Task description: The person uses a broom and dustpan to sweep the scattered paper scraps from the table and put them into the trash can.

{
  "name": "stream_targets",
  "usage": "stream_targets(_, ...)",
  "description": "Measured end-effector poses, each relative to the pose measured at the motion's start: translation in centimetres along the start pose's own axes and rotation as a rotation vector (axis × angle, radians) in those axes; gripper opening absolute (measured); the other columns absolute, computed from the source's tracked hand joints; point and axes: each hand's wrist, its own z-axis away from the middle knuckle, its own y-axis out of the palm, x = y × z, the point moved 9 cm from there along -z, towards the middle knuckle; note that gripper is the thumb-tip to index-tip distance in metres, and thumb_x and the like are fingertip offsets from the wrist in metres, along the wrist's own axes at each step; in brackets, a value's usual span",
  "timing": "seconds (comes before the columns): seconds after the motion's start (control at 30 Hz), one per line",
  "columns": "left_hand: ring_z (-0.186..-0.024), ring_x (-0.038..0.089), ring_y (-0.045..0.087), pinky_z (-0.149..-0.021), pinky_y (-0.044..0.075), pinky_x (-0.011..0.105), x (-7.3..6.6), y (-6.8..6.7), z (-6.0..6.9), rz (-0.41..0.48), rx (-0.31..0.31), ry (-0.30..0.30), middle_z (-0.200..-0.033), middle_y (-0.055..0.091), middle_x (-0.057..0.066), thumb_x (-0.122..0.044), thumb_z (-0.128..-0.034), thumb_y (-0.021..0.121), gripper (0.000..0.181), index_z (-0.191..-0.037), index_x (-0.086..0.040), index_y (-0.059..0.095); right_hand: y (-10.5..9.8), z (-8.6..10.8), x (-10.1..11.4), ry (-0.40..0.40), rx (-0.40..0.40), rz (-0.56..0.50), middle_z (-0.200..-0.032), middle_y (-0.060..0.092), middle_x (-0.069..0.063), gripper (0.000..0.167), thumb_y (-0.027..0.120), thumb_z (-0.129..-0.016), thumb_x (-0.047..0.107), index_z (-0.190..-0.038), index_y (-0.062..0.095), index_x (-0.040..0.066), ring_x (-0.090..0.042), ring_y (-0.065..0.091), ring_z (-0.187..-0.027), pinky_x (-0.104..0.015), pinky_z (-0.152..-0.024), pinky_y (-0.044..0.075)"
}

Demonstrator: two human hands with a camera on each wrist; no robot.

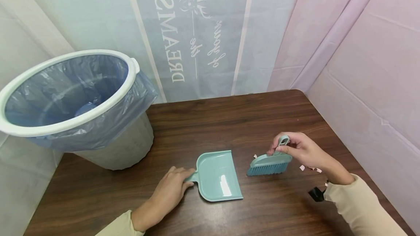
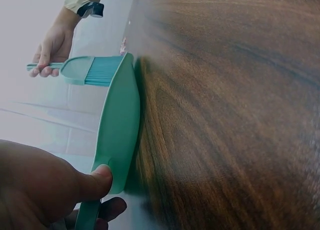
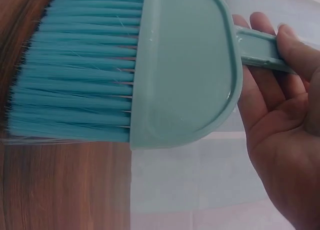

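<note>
The head view's left edge clips the bin; the bag hides its upper wall, and a lump inside is too unclear to name. The left hand covers part of the pan's handle. The scraps are too small to identify; the bottom edge cuts both sleeves and the table. In the left wrist view the pan hides some of the brush's bristle tips. In the right wrist view the top edge crops the brush, the right edge the right hand
</note>
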Motion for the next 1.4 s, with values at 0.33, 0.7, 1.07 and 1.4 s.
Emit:
stream_targets(0.33,-0.092,0.018,0.062,-0.090,0.053,0.041,0.0,0.1,0.0,0.006,0.006,-0.002,-0.109,0.075,0.007,-0.012,-0.0852,0.080,0.039,-0.122,-0.004,0.072,-1.5,-0.7,1.2,-0.087,-0.118,0.050,-0.105,0.073,-0.016,0.037,0.049,-0.084,-0.036,-0.104,0.062,-0.009,-0.020,0.072,-0.105,-0.024,-0.080,0.057)
stream_targets(0.7,-0.088,0.016,0.059,-0.079,0.053,0.034,-0.1,0.0,0.1,0.002,0.018,-0.003,-0.110,0.075,0.008,-0.011,-0.0847,0.080,0.040,-0.123,-0.004,0.072,-1.0,-0.6,0.2,-0.087,-0.124,0.215,-0.105,0.074,-0.016,0.039,0.056,-0.080,-0.035,-0.102,0.066,-0.005,-0.015,0.070,-0.107,-0.019,-0.086,0.054)
stream_targets(1.07,-0.086,0.017,0.058,-0.078,0.053,0.033,-0.1,-0.1,0.0,-0.013,0.005,0.003,-0.109,0.075,0.006,-0.013,-0.0851,0.080,0.038,-0.121,-0.004,0.073,-0.7,0.0,0.3,-0.014,-0.113,0.217,-0.103,0.075,-0.013,0.034,0.059,-0.085,-0.029,-0.103,0.067,-0.001,-0.014,0.071,-0.105,-0.021,-0.080,0.056)
stream_targets(1.4,-0.084,0.019,0.057,-0.078,0.054,0.036,-0.7,-0.1,0.1,-0.099,0.010,0.014,-0.106,0.073,0.007,-0.015,-0.0870,0.080,0.038,-0.123,-0.006,0.072,-1.5,0.9,3.1,0.094,-0.552,0.677,-0.091,0.075,-0.004,0.034,0.074,-0.080,-0.021,-0.099,0.069,0.007,0.005,0.067,-0.086,-0.011,-0.068,0.053)
